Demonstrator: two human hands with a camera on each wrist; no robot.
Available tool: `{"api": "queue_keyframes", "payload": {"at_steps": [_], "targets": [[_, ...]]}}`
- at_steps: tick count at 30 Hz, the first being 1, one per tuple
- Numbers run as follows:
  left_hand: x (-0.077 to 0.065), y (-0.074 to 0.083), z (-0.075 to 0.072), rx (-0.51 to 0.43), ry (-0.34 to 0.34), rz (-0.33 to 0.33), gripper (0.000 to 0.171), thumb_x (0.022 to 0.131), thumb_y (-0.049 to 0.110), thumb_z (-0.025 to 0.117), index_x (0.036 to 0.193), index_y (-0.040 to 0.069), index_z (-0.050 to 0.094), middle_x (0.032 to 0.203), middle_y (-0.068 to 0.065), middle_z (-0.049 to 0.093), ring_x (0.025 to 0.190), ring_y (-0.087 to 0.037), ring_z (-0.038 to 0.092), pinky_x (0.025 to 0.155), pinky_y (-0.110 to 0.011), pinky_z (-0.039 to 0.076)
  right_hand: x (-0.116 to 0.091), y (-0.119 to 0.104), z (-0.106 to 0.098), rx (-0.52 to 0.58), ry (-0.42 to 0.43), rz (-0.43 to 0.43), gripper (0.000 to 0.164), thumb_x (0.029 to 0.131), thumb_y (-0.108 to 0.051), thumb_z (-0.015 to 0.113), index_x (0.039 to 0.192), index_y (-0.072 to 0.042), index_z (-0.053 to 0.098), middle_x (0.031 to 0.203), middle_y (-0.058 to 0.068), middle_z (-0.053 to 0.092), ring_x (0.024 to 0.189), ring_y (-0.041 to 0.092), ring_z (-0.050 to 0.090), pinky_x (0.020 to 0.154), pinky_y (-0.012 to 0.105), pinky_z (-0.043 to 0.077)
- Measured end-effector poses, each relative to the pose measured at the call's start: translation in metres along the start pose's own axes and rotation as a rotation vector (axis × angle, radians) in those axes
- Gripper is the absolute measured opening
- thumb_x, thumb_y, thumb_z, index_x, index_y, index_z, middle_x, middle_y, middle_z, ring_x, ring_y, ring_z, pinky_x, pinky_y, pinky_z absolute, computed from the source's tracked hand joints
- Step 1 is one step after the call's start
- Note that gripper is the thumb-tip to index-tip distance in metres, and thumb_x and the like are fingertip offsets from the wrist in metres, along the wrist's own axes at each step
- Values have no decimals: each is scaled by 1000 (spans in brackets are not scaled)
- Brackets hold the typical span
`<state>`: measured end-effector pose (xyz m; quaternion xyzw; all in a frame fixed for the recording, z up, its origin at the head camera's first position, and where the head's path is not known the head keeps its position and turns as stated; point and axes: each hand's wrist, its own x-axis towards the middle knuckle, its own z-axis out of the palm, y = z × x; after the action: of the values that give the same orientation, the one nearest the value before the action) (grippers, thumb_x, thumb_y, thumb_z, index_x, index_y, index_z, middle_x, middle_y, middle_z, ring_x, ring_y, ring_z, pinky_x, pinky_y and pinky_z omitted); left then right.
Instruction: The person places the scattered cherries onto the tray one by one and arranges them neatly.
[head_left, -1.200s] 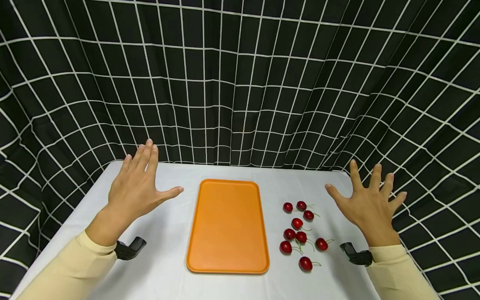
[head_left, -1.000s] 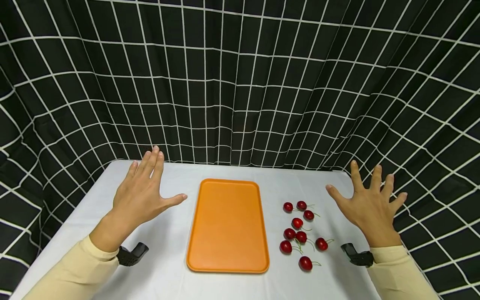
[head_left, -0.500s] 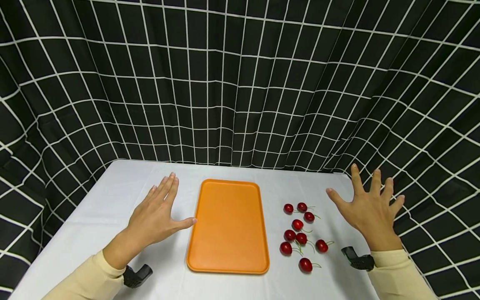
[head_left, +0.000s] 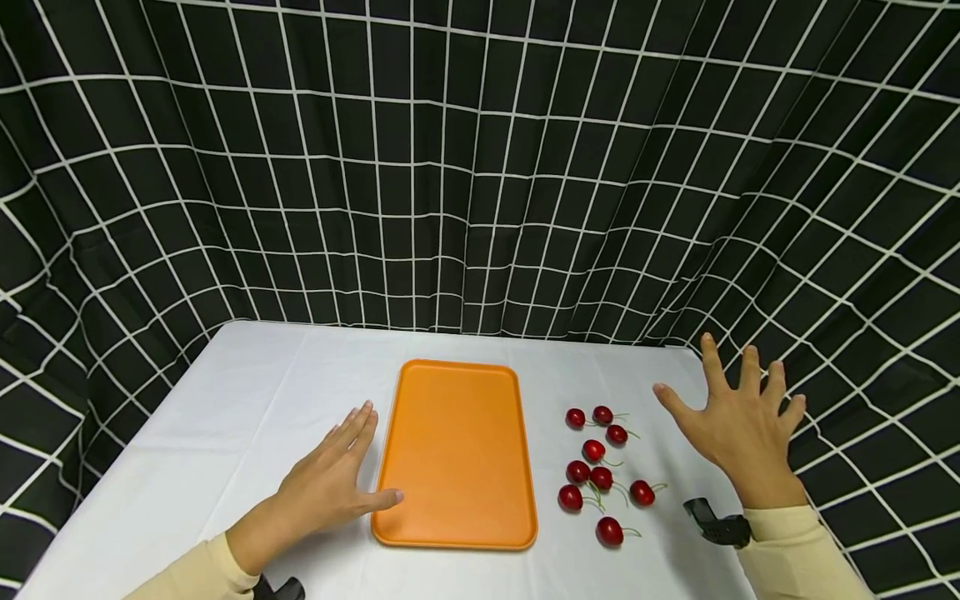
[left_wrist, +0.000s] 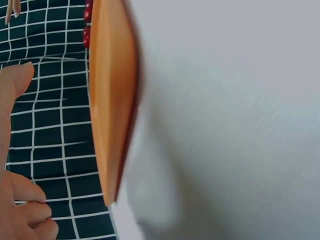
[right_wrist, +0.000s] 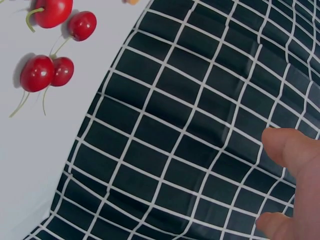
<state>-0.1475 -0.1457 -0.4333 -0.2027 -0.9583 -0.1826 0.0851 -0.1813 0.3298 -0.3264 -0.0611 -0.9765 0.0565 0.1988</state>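
My left hand point(head_left: 326, 486) hovers at the left side of an orange rectangular tray point(head_left: 457, 450), its fingers straight and its thumb over the tray's lower left edge. In the left wrist view the tray point(left_wrist: 112, 100) appears edge-on, apart from the thumb. To the right of the tray lie several red cherries with green stems, among them a front cherry point(head_left: 609, 532) and a rightmost cherry point(head_left: 642, 492). My right hand point(head_left: 742, 425) is spread in the air to the right of the cherries and holds nothing. The right wrist view shows a close cherry point(right_wrist: 37, 73) on the cloth.
A white cloth point(head_left: 300, 358) covers the table. Behind it and along both sides hangs a black curtain point(head_left: 465, 183) with a white grid. Each wrist carries a black device, such as the right wrist camera point(head_left: 717, 523).
My left hand has come down and toward the right, from above the table's left side to the tray's left edge. My right hand has dropped very slightly; tray and cherries stay in place.
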Motion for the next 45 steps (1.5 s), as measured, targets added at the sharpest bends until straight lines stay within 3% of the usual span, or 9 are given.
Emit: {"api": "queue_keyframes", "payload": {"at_steps": [8, 15, 23, 27, 31, 35, 37, 39, 45], "targets": [[-11, 5, 14, -77, -175, -77, 112, 75, 72, 64, 148, -6, 30, 156, -17, 19, 141, -31, 22, 110, -49, 27, -1, 2, 2, 2, -14, -8, 101, 83, -73, 50, 156, -17, 8, 148, 40, 4, 134, 59, -8, 95, 79, -5], [-15, 7, 19, -133, -235, -78, 111, 73, 74, 65, 145, -5, 36, 156, -15, 23, 140, -34, 25, 104, -56, 33, -1, 4, 4, 1, -5, -16, 100, 83, -72, 51, 156, -16, 10, 147, 40, 5, 134, 60, -7, 95, 80, -2], [-17, 7, 21, -127, -276, -52, 112, 71, 74, 65, 142, -9, 39, 154, -19, 26, 137, -39, 30, 102, -59, 34, -2, 6, 4, 1, 1, -8, 101, 83, -71, 53, 156, -15, 11, 147, 40, 4, 134, 60, -5, 95, 79, -3], [-18, 7, 21, -140, -285, -55, 113, 70, 74, 65, 142, -9, 38, 154, -19, 25, 137, -40, 28, 102, -60, 33, -4, 7, 2, 55, 50, -28, 96, 84, -64, 58, 156, -16, 15, 149, 37, 9, 134, 59, 1, 96, 79, 2], [-17, 6, 22, -156, -285, -43, 113, 71, 73, 66, 143, -10, 37, 154, -20, 24, 138, -39, 27, 102, -60, 32, -6, 7, -3, 286, 193, -101, 78, 84, -39, 72, 150, -14, 38, 146, 28, 35, 127, 51, 30, 93, 72, 19], [-17, 5, 23, -161, -279, -28, 113, 71, 71, 66, 143, -10, 35, 154, -21, 22, 139, -39, 25, 103, -60, 31, -9, 7, -7, 609, 264, -164, 56, 82, -13, 78, 134, -11, 59, 126, 9, 60, 105, 22, 50, 84, 35, 37], [-17, 4, 23, -162, -277, -27, 113, 71, 71, 67, 143, -10, 36, 154, -21, 22, 139, -39, 25, 103, -60, 31, -11, 8, -9, 761, 247, -183, 48, 82, -2, 76, 129, -6, 62, 120, 4, 63, 95, 15, 49, 72, 23, 37], [-18, 5, 23, -163, -275, -32, 113, 71, 71, 67, 143, -10, 36, 154, -21, 23, 139, -38, 26, 103, -59, 32, -11, 11, -10, 954, 206, -221, 44, 83, 9, 70, 125, 3, 62, 118, 6, 64, 91, 15, 50, 70, 17, 41], [-18, 6, 22, -167, -277, -40, 112, 71, 72, 66, 142, -10, 38, 154, -20, 24, 139, -37, 26, 104, -58, 31, -16, 23, -6, 1422, 75, -290, 37, 88, 20, 55, 124, 18, 50, 119, 15, 64, 103, 20, 51, 86, 21, 44]]}}
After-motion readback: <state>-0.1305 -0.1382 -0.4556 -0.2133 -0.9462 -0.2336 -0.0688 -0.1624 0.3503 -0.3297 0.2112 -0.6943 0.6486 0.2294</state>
